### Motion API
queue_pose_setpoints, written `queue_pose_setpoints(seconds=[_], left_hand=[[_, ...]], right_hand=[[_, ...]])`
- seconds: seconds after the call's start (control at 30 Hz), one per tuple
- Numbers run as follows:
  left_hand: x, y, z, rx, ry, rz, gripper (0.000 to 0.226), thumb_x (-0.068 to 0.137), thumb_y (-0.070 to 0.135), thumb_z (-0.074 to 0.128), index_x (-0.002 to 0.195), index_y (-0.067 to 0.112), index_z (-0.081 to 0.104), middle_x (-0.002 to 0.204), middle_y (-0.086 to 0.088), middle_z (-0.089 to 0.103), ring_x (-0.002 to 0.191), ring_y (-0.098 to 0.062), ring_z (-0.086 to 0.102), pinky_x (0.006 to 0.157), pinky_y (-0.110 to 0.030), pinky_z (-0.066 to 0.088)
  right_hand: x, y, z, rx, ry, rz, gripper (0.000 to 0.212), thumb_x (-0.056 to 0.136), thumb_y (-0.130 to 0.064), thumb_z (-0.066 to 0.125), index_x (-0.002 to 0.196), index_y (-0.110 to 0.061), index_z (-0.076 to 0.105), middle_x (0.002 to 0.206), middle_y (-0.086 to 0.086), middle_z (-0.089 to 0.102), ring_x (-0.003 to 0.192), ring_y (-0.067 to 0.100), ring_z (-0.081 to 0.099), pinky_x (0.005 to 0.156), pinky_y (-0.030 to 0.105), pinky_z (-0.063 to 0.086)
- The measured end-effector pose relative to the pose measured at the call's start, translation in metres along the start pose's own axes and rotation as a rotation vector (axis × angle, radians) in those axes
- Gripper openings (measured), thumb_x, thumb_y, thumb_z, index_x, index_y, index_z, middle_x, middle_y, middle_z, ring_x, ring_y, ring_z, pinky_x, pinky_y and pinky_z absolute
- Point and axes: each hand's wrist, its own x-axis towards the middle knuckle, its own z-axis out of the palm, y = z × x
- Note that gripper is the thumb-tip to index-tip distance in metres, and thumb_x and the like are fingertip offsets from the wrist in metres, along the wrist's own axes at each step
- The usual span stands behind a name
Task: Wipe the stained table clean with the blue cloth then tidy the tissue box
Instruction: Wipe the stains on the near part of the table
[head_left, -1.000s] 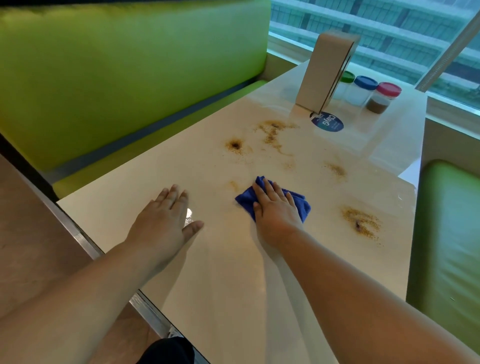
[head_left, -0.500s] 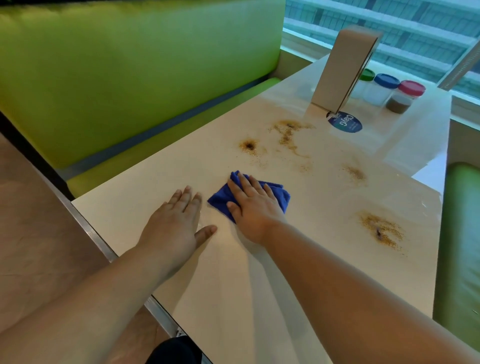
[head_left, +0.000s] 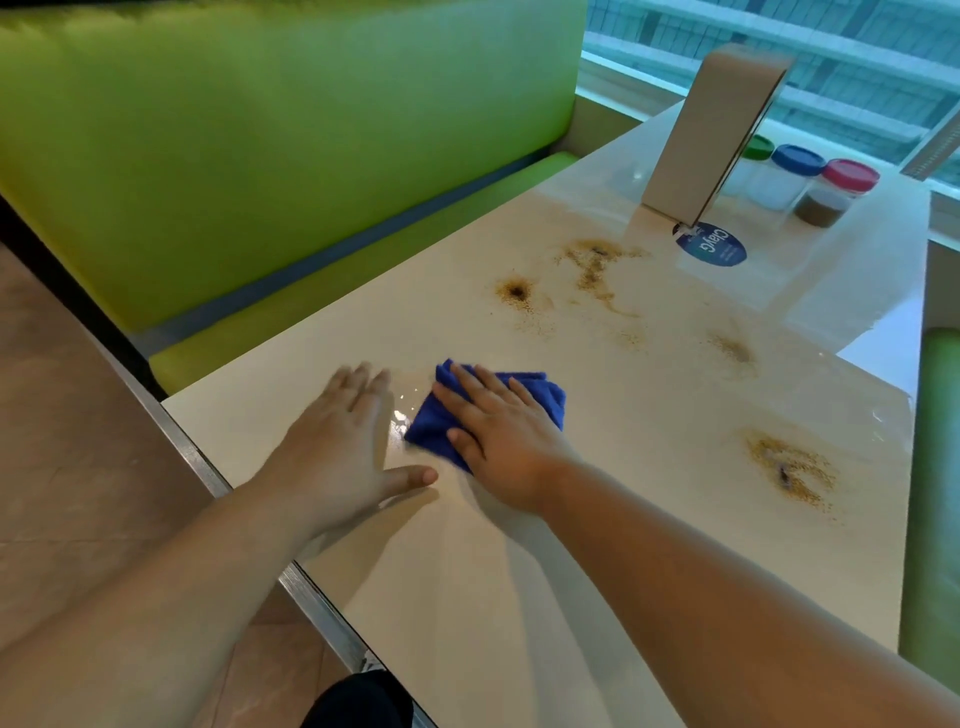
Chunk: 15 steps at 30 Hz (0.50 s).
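Observation:
My right hand presses flat on the folded blue cloth on the cream table. My left hand lies flat on the table just left of the cloth, fingers apart, holding nothing. Brown stains spot the table: one dark spot beyond the cloth, a streaky patch farther back, a faint one and a large one at the right. A beige tissue box stands on end at the far side.
Three jars with green, blue and red lids stand behind the box, beside a round blue sticker. Green benches flank the table left and right. A window runs along the far end.
My right hand has slid the blue cloth leftward toward my left hand, across the near part of the table. My left hand has stayed flat on the table.

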Motion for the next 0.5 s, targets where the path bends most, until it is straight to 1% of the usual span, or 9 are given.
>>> queue_pose_setpoints(seconds=[0.03, 0.1, 0.13, 0.2, 0.3, 0.37, 0.4, 0.5], left_hand=[[-0.001, -0.007, -0.003, 0.035, -0.001, -0.022, 0.114, 0.067, 0.074, 0.057, 0.151, 0.021, 0.002, 0.16, 0.001, -0.003, 0.146, -0.014, -0.005, 0.116, -0.029, 0.009], [-0.006, -0.019, -0.006, 0.029, -0.025, -0.081, 0.112, 0.067, 0.072, 0.06, 0.15, 0.021, 0.007, 0.159, 0.003, -0.005, 0.146, -0.013, -0.001, 0.115, -0.031, 0.016], [-0.009, -0.023, -0.006, 0.005, -0.038, -0.099, 0.109, 0.067, 0.071, 0.061, 0.15, 0.022, 0.009, 0.159, 0.005, -0.005, 0.146, -0.012, 0.002, 0.114, -0.031, 0.02], [-0.013, -0.025, -0.004, -0.009, -0.046, -0.095, 0.108, 0.068, 0.07, 0.061, 0.15, 0.023, 0.009, 0.159, 0.006, -0.005, 0.146, -0.011, 0.002, 0.114, -0.032, 0.021], [-0.01, -0.026, -0.003, -0.023, -0.03, -0.094, 0.111, 0.066, 0.071, 0.062, 0.15, 0.022, 0.011, 0.159, 0.007, -0.003, 0.146, -0.009, 0.002, 0.114, -0.032, 0.02], [-0.01, -0.028, -0.002, -0.023, -0.012, -0.086, 0.111, 0.064, 0.073, 0.062, 0.15, 0.022, 0.013, 0.159, 0.006, 0.0, 0.146, -0.009, 0.003, 0.114, -0.032, 0.021], [-0.01, -0.029, -0.002, -0.019, -0.004, -0.075, 0.11, 0.064, 0.073, 0.062, 0.15, 0.022, 0.015, 0.159, 0.005, 0.001, 0.146, -0.01, 0.004, 0.114, -0.032, 0.022], [-0.012, -0.029, -0.001, -0.012, 0.012, -0.057, 0.11, 0.064, 0.074, 0.06, 0.15, 0.022, 0.015, 0.159, 0.005, 0.002, 0.146, -0.01, 0.005, 0.113, -0.03, 0.022]], right_hand=[[-0.009, 0.003, 0.0, 0.013, 0.007, -0.043, 0.051, 0.102, -0.038, 0.023, 0.151, -0.035, 0.008, 0.16, -0.011, -0.003, 0.146, 0.01, -0.007, 0.113, 0.03, -0.01], [-0.016, 0.015, -0.002, 0.041, 0.031, -0.052, 0.048, 0.103, -0.035, 0.024, 0.15, -0.037, 0.014, 0.159, -0.014, 0.002, 0.146, 0.008, -0.003, 0.113, 0.027, -0.008], [-0.013, 0.019, -0.003, 0.049, 0.035, -0.024, 0.048, 0.103, -0.034, 0.024, 0.15, -0.037, 0.015, 0.159, -0.014, 0.003, 0.146, 0.008, -0.002, 0.114, 0.028, -0.007], [0.005, 0.019, -0.004, 0.043, 0.024, 0.066, 0.049, 0.103, -0.035, 0.022, 0.151, -0.036, 0.012, 0.159, -0.012, 0.002, 0.146, 0.01, -0.003, 0.117, 0.033, -0.005], [0.036, -0.006, 0.0, 0.005, 0.0, 0.158, 0.055, 0.1, -0.048, 0.02, 0.152, -0.035, 0.005, 0.16, -0.008, -0.004, 0.146, 0.017, -0.008, 0.118, 0.042, -0.006], [0.04, -0.027, 0.004, -0.008, -0.016, 0.105, 0.059, 0.098, -0.055, 0.021, 0.151, -0.037, 0.002, 0.16, -0.008, -0.007, 0.146, 0.02, -0.012, 0.117, 0.046, -0.008], [0.036, -0.035, 0.006, -0.016, -0.026, 0.05, 0.059, 0.098, -0.054, 0.021, 0.151, -0.038, 0.001, 0.16, -0.009, -0.008, 0.146, 0.02, -0.013, 0.117, 0.047, -0.008], [0.013, -0.031, 0.007, -0.008, -0.004, -0.091, 0.052, 0.101, -0.042, 0.023, 0.151, -0.038, 0.007, 0.16, -0.012, -0.001, 0.146, 0.014, -0.007, 0.117, 0.039, -0.007]])
